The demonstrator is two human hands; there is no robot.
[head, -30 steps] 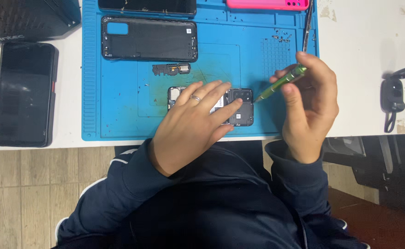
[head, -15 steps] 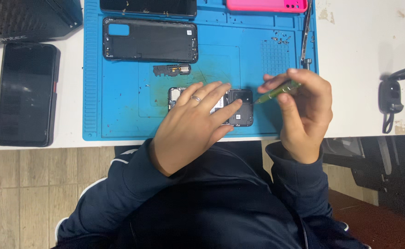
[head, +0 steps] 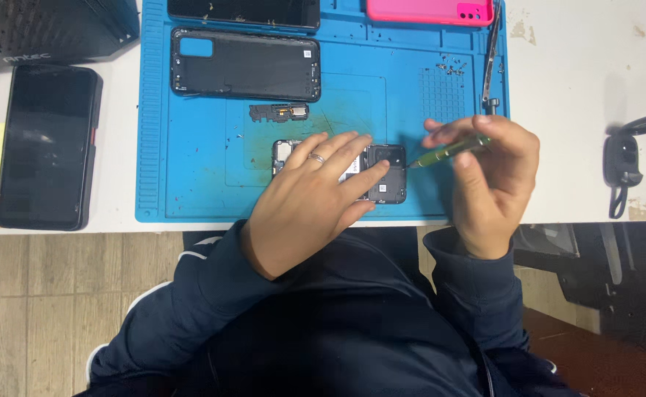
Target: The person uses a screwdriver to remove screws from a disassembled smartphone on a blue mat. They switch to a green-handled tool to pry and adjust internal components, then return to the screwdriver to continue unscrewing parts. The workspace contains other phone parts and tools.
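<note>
An opened phone (head: pixel 385 173) lies face down on the blue work mat (head: pixel 191 184), its insides showing. My left hand (head: pixel 312 195) lies flat on it, fingers spread, a ring on one finger, covering most of its middle. My right hand (head: pixel 488 180) grips a green screwdriver (head: pixel 448 153) just right of the phone. The tip points left at the phone's right edge. I cannot tell whether the tip touches it.
On the mat lie a black back cover (head: pixel 246 65), a small black part (head: pixel 279 112), loose screws (head: pixel 451 68), a thin metal tool (head: pixel 490 55), a dark phone (head: pixel 243 11) and a pink phone (head: pixel 429 10). Another black phone (head: pixel 47 143) rests at the left, a black strap (head: pixel 624 162) at the right.
My right hand has tilted the screwdriver flatter and brought its tip in toward the phone's right edge. My left hand has stayed put.
</note>
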